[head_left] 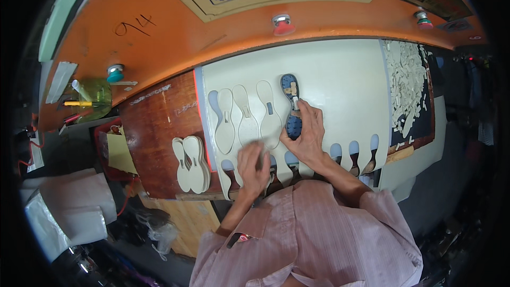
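My right hand [309, 127] is closed around the waist of a dark blue sole-shaped cutting die [290, 86], which lies on a pale cream sheet [340, 85]. Under the machine's front, several cut insoles [240, 105] with small slots rest left of the die. One insole [269, 109] shows blue in its slot. My left hand [254, 169] hovers at the sheet's near edge, below the insoles. Its fingers are smeared by motion, and I cannot make out anything in them. Sole-shaped cutouts [354, 148] run along that near edge.
Stacked insoles [195, 163] sit on the brown board [159, 122] at left. Small white offcuts [408, 85] are heaped at right. The orange machine front [234, 37] spans the far side, with a red button [283, 24] and a green button [115, 73]. A yellow-green cup [98, 95] holds pens.
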Action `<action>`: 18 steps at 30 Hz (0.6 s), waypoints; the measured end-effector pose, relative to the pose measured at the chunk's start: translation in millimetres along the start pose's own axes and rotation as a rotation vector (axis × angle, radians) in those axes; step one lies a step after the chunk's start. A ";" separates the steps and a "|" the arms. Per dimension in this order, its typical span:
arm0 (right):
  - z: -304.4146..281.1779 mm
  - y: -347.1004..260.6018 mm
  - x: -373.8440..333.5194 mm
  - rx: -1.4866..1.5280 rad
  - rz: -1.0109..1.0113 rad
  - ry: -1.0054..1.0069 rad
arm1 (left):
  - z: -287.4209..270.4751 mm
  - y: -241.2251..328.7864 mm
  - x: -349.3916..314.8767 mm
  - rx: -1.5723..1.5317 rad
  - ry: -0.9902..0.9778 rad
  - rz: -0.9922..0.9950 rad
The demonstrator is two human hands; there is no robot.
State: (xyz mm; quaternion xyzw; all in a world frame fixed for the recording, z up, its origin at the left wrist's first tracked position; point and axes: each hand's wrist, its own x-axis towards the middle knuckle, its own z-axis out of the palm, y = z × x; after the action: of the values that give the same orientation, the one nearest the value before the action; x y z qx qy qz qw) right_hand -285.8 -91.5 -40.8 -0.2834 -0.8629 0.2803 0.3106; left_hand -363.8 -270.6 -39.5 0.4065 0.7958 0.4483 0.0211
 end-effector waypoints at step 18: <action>-190.6 78.5 150.2 0.192 0.079 0.651 | 23.6 16.8 22.7 0.067 0.049 -0.189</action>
State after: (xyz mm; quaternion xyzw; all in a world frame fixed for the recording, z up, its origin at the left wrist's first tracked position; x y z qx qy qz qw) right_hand -225.8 120.4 87.9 -0.3606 -0.6765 0.2669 0.5841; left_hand -359.0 -234.5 -33.8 0.3189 0.8456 0.4271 0.0303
